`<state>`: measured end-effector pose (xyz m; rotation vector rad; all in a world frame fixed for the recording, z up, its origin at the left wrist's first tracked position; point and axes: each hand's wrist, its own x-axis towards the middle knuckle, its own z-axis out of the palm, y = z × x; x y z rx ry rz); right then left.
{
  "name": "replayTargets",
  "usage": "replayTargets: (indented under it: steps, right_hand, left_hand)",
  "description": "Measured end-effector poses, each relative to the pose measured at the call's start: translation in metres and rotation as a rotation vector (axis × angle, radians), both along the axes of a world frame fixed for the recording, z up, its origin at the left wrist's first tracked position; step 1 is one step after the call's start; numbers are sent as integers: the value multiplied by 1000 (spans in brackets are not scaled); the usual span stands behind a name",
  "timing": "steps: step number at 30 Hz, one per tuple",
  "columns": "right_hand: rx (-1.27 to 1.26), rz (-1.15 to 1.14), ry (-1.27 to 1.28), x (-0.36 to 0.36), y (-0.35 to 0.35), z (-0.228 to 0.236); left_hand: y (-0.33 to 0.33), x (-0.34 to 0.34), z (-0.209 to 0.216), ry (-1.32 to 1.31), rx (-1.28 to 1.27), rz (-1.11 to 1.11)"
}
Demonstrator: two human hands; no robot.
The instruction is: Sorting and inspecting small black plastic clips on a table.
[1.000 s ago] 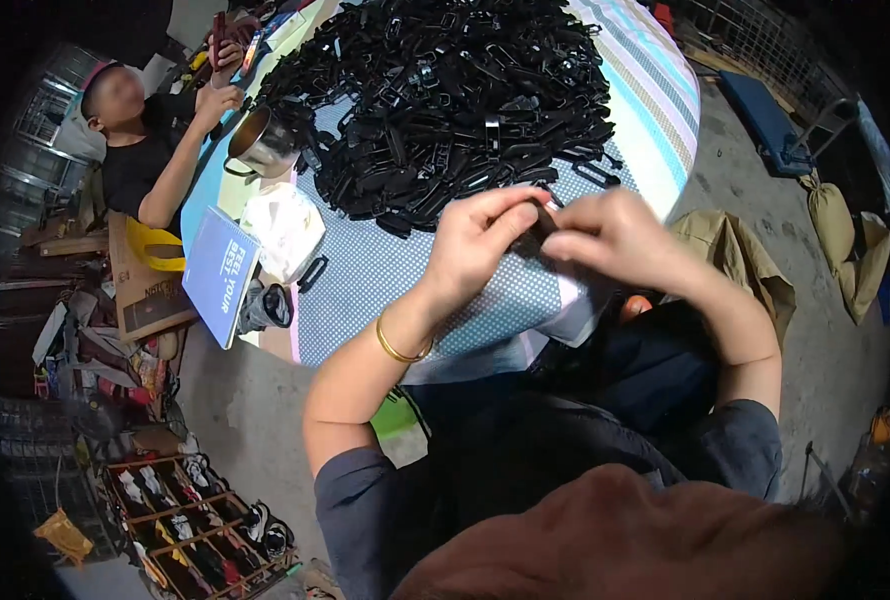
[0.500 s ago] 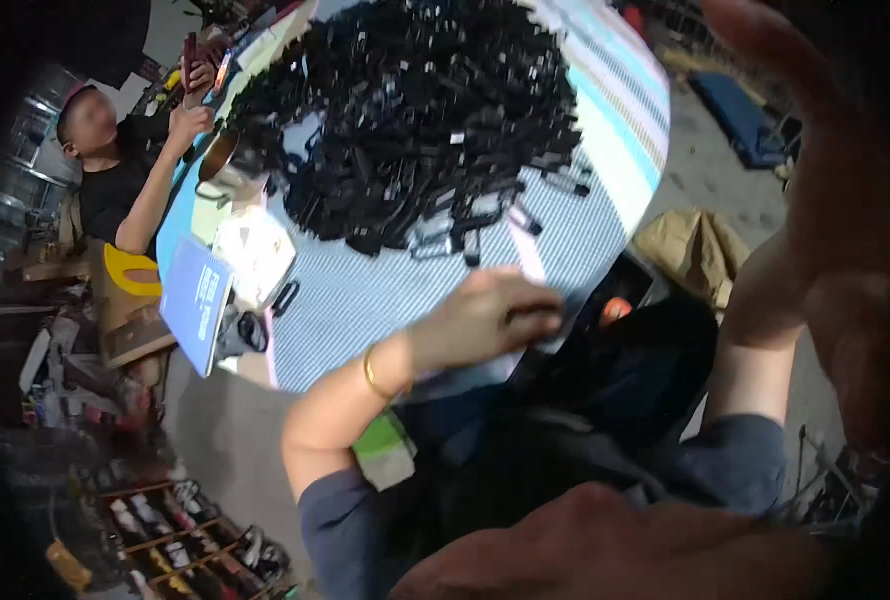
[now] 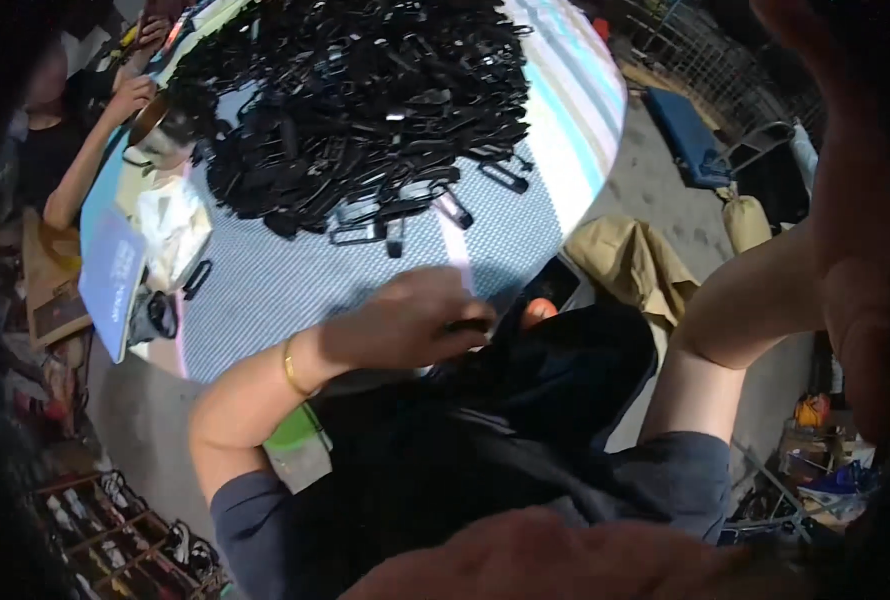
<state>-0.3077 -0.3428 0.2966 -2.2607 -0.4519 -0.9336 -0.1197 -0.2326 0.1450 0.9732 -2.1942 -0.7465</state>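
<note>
My left hand (image 3: 405, 320) is curled around a small black plastic clip (image 3: 465, 325) at the near edge of the checked-cloth desk (image 3: 295, 290). My right hand (image 3: 855, 200) is up by my face, can't tell its grip. One-handed, that clip could slip into my lap.

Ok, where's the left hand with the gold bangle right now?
In the head view the left hand rests at the near edge of the checked tablecloth, centre frame, just below the heap of black plastic clips and above the dark lap.

small black clip (image 3: 462, 325), gripped at table edge (image 3: 265, 360), mostly hidden
</note>
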Motion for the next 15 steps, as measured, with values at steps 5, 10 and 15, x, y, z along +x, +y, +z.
replayTargets:
  steps: [5,10,15]
  right_hand:
    - [1,140,22,-27,-19,9]
    - [464,528,86,4,25,-28]
    - [746,618,-264,-78,93,-9]
  left_hand:
    - [-6,-8,-14,20,-100,-95]
    - [3,-7,-10,-64,-104,-113]
    - [4,-8,-12,-309,-165,-203]
